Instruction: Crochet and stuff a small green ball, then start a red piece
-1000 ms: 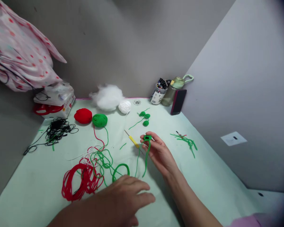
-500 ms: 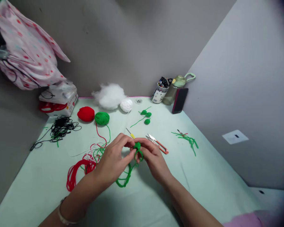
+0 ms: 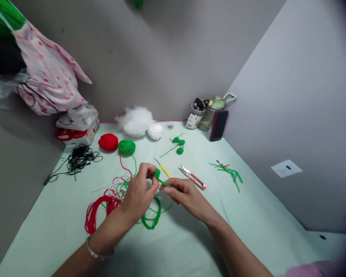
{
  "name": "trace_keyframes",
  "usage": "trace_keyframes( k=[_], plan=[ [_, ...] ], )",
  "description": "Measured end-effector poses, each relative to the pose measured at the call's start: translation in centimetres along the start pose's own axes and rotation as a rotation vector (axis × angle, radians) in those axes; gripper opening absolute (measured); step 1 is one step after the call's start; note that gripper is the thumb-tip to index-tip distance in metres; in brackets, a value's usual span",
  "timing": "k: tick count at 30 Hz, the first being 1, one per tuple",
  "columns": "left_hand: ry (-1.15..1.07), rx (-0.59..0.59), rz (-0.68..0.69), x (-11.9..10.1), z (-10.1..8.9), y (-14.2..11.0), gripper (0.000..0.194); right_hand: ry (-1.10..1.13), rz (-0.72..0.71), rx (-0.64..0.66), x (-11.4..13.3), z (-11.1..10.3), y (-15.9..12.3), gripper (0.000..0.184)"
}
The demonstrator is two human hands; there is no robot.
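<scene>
Between the thumb and fingers of my left hand (image 3: 140,190) is a small green crocheted piece (image 3: 157,174). A green yarn strand (image 3: 165,183) runs from it to my right hand (image 3: 187,194), whose thumb and fingers pinch it. Just beyond my hands lies a yellow-handled crochet hook (image 3: 165,171). Orange-handled thread snips (image 3: 194,179) rest to the right of the hook. Below my hands, a loop of green yarn (image 3: 152,223) lies on the table. Red yarn strands (image 3: 91,215) are bundled beside my left forearm.
Red (image 3: 108,142), green (image 3: 127,147) and white yarn balls (image 3: 155,131) sit at the back, near white stuffing (image 3: 135,121). Green crocheted leaves (image 3: 179,151) lie behind the hook. Black cord (image 3: 82,157) tangles at left, green yarn scraps (image 3: 233,173) at right. A phone (image 3: 219,125) leans by a bottle (image 3: 207,117).
My hands have drawn apart. The green piece is now farther left in my left hand, and the strand is stretched straight toward my right hand. The camera view has shifted slightly.
</scene>
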State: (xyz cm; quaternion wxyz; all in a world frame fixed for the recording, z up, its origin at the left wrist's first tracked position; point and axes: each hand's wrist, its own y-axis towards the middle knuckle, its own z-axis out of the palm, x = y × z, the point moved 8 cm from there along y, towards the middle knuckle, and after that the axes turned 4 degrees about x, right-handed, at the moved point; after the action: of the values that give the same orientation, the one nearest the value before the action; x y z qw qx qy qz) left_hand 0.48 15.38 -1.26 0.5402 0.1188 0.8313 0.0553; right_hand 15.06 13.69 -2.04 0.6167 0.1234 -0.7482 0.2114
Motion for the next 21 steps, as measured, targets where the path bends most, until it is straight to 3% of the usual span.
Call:
trace_keyframes(
  k=[6,9,11,13,16,19,21],
  plan=[
    [-0.055,0.056,0.053,-1.1,0.3,0.3,0.020,-0.328,-0.366,-0.457,3.4,-2.3,-2.0,0.018],
    [-0.065,0.075,0.072,-1.3,0.6,0.3,0.022,-0.079,-0.425,-0.329,3.7,-1.3,-2.2,0.023],
    [-0.068,0.071,0.066,-1.1,0.8,0.2,0.023,0.200,-0.378,-0.199,3.0,-0.5,-1.7,0.030],
    [-0.073,0.048,0.045,-0.8,0.7,0.1,0.024,0.348,-0.278,-0.205,1.8,-0.5,-1.1,0.027],
    [-0.081,0.028,0.039,-0.7,0.7,-0.1,0.017,0.209,-0.151,-0.346,0.3,-1.3,-0.6,0.019],
    [-0.084,0.036,0.091,-1.2,0.8,-0.2,0.014,0.034,-0.127,-0.338,-0.2,-1.1,0.0,0.021],
    [-0.086,0.027,0.124,-1.5,0.7,-0.2,0.015,0.062,-0.123,-0.309,-0.7,-0.8,0.2,0.021]
  ],
)
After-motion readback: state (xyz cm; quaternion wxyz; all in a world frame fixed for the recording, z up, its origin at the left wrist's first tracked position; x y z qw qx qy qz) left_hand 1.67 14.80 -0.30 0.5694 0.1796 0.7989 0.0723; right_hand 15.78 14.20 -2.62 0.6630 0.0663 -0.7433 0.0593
